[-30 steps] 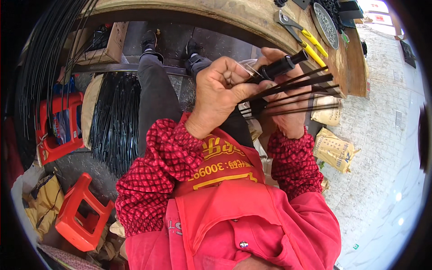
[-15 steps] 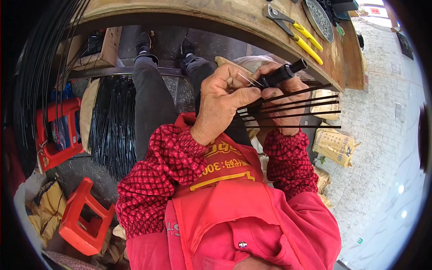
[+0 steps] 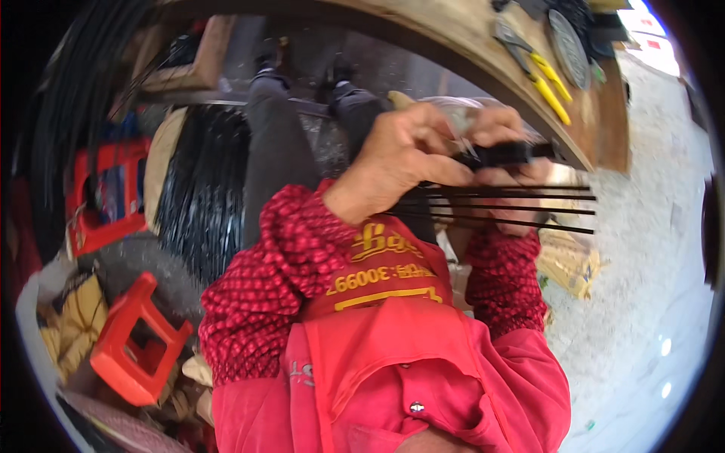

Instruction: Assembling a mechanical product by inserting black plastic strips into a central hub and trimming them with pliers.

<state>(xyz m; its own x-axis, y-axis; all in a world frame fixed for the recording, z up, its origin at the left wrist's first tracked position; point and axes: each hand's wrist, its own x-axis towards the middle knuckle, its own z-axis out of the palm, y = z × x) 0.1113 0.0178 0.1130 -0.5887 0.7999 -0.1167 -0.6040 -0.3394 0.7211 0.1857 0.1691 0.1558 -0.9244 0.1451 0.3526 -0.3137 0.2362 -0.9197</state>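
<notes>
My right hand [image 3: 495, 124] is closed around a stubby black cylindrical piece [image 3: 513, 153], which looks like an umbrella hub. Several thin black rods [image 3: 555, 207] run out to the right below it, side by side; their joined ends are hidden by my fingers. Beside it, my left hand [image 3: 404, 155] is closed in a pinch against the piece's left end. A thin pale wire [image 3: 458, 142] shows between the two hands. Motion blurs the fingertips, so the exact contact is unclear.
A wooden workbench [image 3: 453, 38] curves overhead, bearing yellow-handled pliers [image 3: 547, 87] and a round dish of small bits [image 3: 570, 49]. Black rods hang at upper left [image 3: 68, 113]; a bundle of dark rods [image 3: 204, 189] stands left of my legs. Red stools [image 3: 140, 340] and a yellowish sack [image 3: 570, 260] are on the floor.
The whole view has shifted, and my hands appear farther right. The black cylindrical piece has turned from slanting upward to nearly level. Both hands keep their hold.
</notes>
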